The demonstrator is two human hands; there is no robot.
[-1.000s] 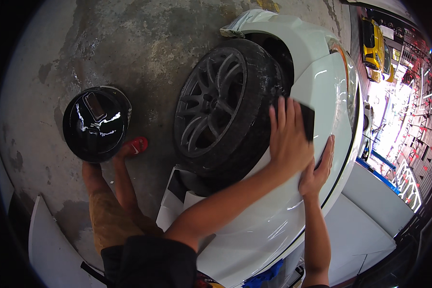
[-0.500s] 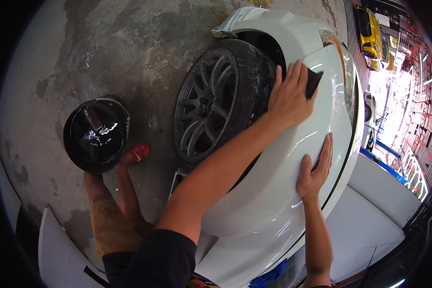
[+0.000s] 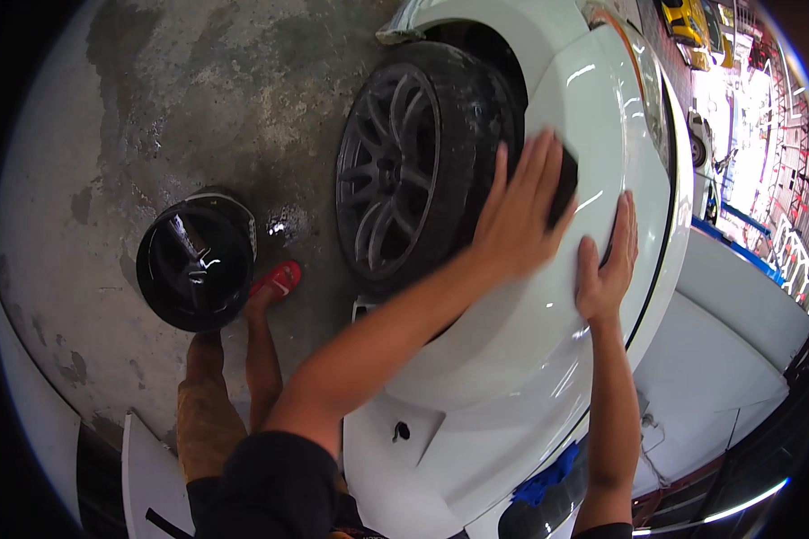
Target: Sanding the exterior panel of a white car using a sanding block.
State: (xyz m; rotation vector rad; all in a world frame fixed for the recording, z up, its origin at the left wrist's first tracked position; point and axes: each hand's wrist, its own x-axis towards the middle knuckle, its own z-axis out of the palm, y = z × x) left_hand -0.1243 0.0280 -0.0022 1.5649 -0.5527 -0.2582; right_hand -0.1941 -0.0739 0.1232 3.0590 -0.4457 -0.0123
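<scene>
Head view, and here's my left grip (image 3: 523, 216), blurred, fingers stretched long and unclosed over a black pad (image 3: 564, 182), which pokes out at their right against the white car body (image 3: 476, 359)! Just to the right, my right grip (image 3: 608, 278) spreads flat on that same bodywork, thumb standing apart. Up left of my left grip, the dark-spoked wheel (image 3: 389, 173), its tyre near my thumb! Farther left, well apart, sits a black bucket (image 3: 244, 223), a red sandal (image 3: 284, 278) just beside it.
</scene>
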